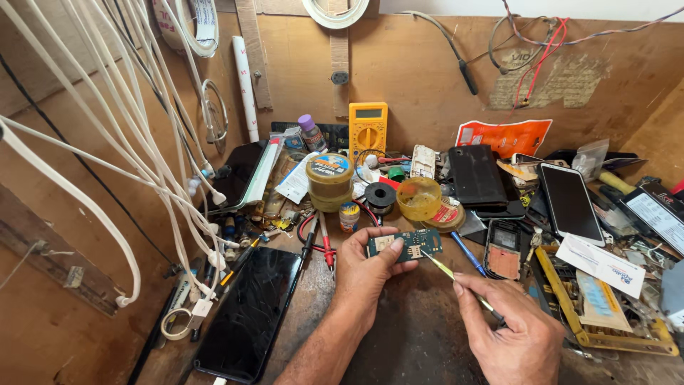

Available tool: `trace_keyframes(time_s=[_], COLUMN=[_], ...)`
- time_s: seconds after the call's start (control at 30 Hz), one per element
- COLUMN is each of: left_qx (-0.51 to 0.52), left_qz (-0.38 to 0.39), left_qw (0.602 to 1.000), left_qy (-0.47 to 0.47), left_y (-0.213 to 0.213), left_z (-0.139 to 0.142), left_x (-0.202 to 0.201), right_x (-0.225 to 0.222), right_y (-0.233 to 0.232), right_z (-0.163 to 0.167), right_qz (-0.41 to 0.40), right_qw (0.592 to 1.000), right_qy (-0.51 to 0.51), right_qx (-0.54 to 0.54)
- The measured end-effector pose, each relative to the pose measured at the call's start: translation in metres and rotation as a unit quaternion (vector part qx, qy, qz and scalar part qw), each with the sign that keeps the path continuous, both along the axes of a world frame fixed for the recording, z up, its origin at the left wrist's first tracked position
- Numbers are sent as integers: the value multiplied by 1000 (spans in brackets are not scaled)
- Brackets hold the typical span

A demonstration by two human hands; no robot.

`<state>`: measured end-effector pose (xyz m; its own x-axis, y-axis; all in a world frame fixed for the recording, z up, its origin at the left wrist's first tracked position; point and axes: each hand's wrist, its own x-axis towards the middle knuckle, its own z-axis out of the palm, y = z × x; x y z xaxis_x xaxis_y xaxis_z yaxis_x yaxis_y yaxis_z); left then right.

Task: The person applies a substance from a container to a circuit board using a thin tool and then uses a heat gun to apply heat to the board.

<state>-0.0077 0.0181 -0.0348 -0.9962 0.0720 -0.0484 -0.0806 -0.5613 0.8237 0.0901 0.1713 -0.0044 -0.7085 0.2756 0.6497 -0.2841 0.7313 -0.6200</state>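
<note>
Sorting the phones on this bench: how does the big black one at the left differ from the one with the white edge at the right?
The left phone is larger, nearer the left hand, on bare wood. The right phone is smaller, white-rimmed, lying among clutter. Both lie face up, screens dark.

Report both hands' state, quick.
Left hand: closed on a small green rectangular circuit board.
Right hand: closed on thin metal tweezers, tip at the board.

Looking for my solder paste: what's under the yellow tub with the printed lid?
The tub sits on a second, similar yellow tub, only its lower band showing. What lies beneath that one, and what either holds, is covered.
</note>
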Motion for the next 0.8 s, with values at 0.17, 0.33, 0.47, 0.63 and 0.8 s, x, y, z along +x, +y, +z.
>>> trace_keyframes(time_s=[0.17,0.33,0.47,0.63,0.8], left_qx=[-6,-13,-9,-18,-8], left_qz=[2,2,2,1,1], left_qw=[1000,1000,1000,1000,1000], left_qy=[-12,-14,-20,-23,-18], left_y=[0,0,-1,-2,-1], left_z=[1,2,5,6,6], left_x=[0,1,2,3,3], right_x=[0,-1,1,1,1], right_y=[1,0,0,0,-2], right_z=[-2,-2,-1,1,2], right_qz=[8,0,9,2,12], right_qw=[999,1000,1000,1000,1000], right_qy=[10,-3,3,-12,5], right_qx=[-39,-8,-7,-27,-3])
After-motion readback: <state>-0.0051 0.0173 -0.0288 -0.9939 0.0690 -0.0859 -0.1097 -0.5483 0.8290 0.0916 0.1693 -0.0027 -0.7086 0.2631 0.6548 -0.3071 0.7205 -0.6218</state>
